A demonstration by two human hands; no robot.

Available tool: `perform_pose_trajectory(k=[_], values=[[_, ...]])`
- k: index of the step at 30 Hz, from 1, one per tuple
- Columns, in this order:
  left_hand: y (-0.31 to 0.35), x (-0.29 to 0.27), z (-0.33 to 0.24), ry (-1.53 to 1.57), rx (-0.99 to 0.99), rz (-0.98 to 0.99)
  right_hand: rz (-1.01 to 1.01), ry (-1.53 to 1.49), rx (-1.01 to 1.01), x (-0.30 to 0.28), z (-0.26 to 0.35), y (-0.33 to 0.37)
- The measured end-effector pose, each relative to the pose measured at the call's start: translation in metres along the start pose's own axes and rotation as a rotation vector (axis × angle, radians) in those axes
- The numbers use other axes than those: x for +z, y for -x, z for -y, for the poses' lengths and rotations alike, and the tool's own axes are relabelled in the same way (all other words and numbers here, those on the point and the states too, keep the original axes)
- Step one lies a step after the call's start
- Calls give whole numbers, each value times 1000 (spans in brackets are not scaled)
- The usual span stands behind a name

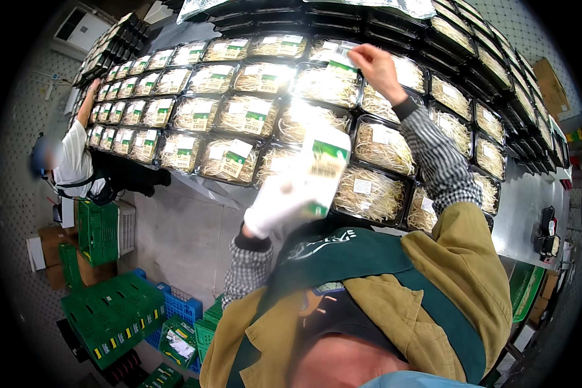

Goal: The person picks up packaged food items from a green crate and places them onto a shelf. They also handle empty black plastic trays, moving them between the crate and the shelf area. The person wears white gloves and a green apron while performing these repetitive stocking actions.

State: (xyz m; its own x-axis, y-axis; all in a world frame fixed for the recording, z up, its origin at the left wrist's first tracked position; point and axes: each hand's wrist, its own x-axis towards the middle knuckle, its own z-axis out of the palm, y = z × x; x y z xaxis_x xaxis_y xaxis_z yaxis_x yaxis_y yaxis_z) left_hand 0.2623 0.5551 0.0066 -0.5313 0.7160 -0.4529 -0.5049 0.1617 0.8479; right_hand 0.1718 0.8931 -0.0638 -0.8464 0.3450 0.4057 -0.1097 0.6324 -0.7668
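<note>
- Left hand, white glove, centre of frame: closed around the near end of the label stack. Blurred, so I can't count sheets or see the thumb clearly.
- Right hand, bare, upper centre: fingertips drawn together on the upper right edge of a label, green and white.
- Label hangs over a tray in the upper middle of the frame; can't tell whether its lower end touches the lid.
- Label handling, my judgement: very light, thin, floppy. Likely creases or curls if gripped mid-face; if the back is sticky, it may cling to the glove. Best hold: one corner or edge, light pinch, face left free.
- Stack: likely light, stiffer than one sheet, could fan or slide. Best hold: flat across the near end, far end left exposed.
- Trays of sprouts, rows across the bench: look like thin clear lids on black bases. Probably light, lids may dent; base rims are the safer hold.
</note>
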Motion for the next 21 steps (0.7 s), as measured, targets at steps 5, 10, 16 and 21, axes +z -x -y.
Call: perform_pose_trajectory(k=[5, 10, 16, 21], values=[[46, -3, 24, 34, 30, 96, 71, 777, -241, 55, -53, 25], [29, -3, 53, 215, -19, -79, 258, 999, -291, 43, -31, 41], [4, -25, 70, -172, 281, -201, 783, -492, 95, 20, 89, 103], [5, 8, 30, 103, 566, -269, 321, -158, -128, 13, 159, 166]])
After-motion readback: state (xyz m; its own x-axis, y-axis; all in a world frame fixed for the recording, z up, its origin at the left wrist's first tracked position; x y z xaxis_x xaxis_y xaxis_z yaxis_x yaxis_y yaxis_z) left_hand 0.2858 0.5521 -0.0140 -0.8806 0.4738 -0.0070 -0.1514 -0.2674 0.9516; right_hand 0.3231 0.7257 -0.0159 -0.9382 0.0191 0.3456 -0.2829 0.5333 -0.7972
